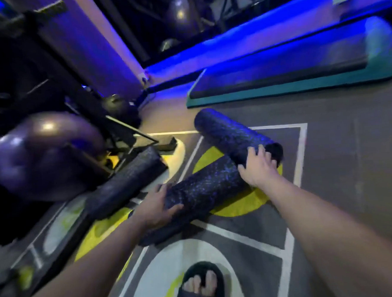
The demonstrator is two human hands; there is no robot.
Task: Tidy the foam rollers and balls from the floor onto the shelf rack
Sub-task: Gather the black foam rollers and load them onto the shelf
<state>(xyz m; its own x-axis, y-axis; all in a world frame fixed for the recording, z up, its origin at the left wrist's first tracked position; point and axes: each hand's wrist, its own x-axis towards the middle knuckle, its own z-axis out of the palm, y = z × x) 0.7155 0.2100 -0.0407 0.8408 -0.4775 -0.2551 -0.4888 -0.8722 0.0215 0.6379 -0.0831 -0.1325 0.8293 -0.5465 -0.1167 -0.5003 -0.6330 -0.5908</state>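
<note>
Three dark foam rollers lie on the marked floor. My left hand (158,206) grips the near end of the middle roller (205,188), thumb curled round its end. My right hand (258,168) grips the near end of the far roller (226,133), which lies across the middle one. A third roller (127,182) rests to the left, against the foot of the black shelf rack (75,90). A large purple ball (40,153) sits in the rack's lower level, and a smaller dark ball (119,106) is behind it.
A teal and black step platform (289,86) lies along the blue-lit wall at the back right. My sandalled foot (200,285) stands at the bottom centre. Another purple ball (182,14) shows at the top, in what looks like a mirror.
</note>
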